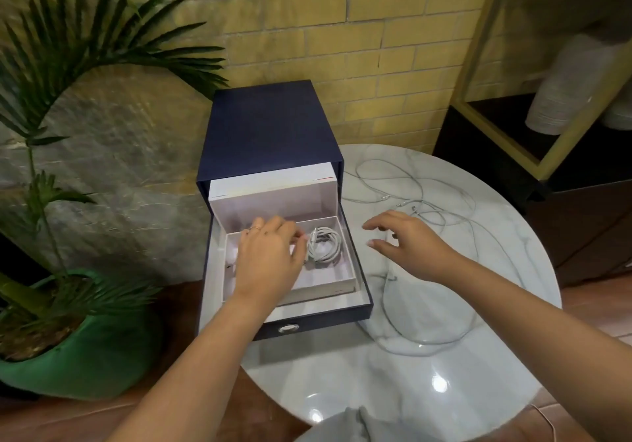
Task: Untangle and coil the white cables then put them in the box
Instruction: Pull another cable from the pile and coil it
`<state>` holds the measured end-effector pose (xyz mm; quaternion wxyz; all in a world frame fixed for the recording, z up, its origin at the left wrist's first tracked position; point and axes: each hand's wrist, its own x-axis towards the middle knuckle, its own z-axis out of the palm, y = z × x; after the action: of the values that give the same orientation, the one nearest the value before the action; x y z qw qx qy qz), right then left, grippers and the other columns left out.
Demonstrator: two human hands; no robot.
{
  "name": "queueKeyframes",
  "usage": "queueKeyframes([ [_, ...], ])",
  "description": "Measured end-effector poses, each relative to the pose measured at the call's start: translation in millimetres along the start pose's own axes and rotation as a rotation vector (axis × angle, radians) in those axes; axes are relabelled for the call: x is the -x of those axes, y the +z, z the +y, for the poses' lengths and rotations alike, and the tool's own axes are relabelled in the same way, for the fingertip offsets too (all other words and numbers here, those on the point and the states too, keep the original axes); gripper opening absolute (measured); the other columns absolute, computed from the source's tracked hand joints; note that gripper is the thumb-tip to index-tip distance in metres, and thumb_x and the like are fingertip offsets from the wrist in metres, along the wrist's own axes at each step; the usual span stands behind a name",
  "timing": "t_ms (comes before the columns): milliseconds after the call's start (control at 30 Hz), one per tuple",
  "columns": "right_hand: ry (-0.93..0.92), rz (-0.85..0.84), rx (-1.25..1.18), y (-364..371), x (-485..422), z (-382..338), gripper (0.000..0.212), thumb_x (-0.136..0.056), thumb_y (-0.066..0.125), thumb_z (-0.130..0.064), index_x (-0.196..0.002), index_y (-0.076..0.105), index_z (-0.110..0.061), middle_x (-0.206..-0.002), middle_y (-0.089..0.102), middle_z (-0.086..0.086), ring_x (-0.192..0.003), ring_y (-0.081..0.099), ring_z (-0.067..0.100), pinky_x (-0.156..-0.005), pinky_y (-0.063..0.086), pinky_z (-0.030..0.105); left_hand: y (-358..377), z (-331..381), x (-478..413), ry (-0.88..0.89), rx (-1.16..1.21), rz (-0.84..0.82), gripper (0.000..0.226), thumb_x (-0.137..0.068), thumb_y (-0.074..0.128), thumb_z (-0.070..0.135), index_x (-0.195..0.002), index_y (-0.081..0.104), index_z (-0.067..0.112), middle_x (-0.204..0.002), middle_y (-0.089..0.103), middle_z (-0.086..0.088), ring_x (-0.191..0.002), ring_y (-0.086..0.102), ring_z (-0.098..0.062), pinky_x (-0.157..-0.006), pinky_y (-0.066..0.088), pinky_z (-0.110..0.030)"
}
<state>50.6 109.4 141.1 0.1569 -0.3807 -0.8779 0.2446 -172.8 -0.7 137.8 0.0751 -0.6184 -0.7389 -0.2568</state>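
The left hand (pixel 270 257) reaches into an open drawer, palm down, fingers bent toward a coiled white cable (pixel 325 245). Its fingertips are blurred where they meet the coil, so I cannot tell whether they pinch it or only touch it. A thin ring (pixel 254 228) shows on one finger. The coil lies in a shallow white tray (pixel 328 282) set inside the drawer (pixel 362 308), which is pulled out from a dark blue box (pixel 270 127).

The right hand (pixel 410 246) hovers just beside the drawer, above the tabletop (pixel 376 373), fingers spread and loosely bent, holding nothing. Beyond and beneath it, loose white cables (pixel 444 202) sprawl in tangled loops across the round, marble-patterned surface.

To the left stands a palm-like plant (pixel 85 48) in a green pot (pixel 85 356). A yellow brick wall (pixel 342 14) rises behind the box.
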Motion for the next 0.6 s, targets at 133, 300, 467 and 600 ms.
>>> queueKeyframes([
  [133,0.116,0.001,-0.068,-3,25,31,0.019,-0.091,0.062,-0.028,-0.109,0.066,-0.024,-0.103,0.061,-0.012,-0.095,0.057,0.004,-0.080,0.043,0.014,21,49,3,0.157,0.233,-0.102,0.017,-0.090,0.055,0.031,-0.086,0.066,0.020,-0.085,0.061,0.006,-0.085,0.051,-0.017,-0.080,0.043,-0.033],
  [300,0.227,-0.116,-0.019,7,61,73,0.008,-0.087,0.066,-0.023,-0.094,0.069,-0.022,-0.094,0.065,-0.005,-0.084,0.061,0.010,-0.078,0.050,0.026,55,105,11,0.290,0.386,-0.318,0.012,-0.091,0.058,0.024,-0.094,0.068,0.018,-0.092,0.059,0.004,-0.089,0.054,-0.015,-0.084,0.043,-0.028],
  [467,0.284,-0.320,0.091,23,93,107,0.013,-0.088,0.061,-0.020,-0.098,0.070,-0.020,-0.093,0.061,-0.007,-0.088,0.058,0.012,-0.078,0.047,0.025,76,137,19,0.355,0.354,-0.448,0.018,-0.096,0.052,0.025,-0.103,0.067,0.018,-0.099,0.059,0.004,-0.095,0.055,-0.014,-0.082,0.044,-0.025],
  [600,0.264,-0.423,0.175,37,108,127,0.019,-0.087,0.061,-0.023,-0.103,0.069,-0.020,-0.102,0.060,-0.001,-0.094,0.057,0.019,-0.081,0.047,0.031,93,154,23,0.330,0.340,-0.512,0.018,-0.096,0.051,0.024,-0.104,0.066,0.019,-0.101,0.060,0.003,-0.095,0.055,-0.015,-0.086,0.045,-0.029],
])
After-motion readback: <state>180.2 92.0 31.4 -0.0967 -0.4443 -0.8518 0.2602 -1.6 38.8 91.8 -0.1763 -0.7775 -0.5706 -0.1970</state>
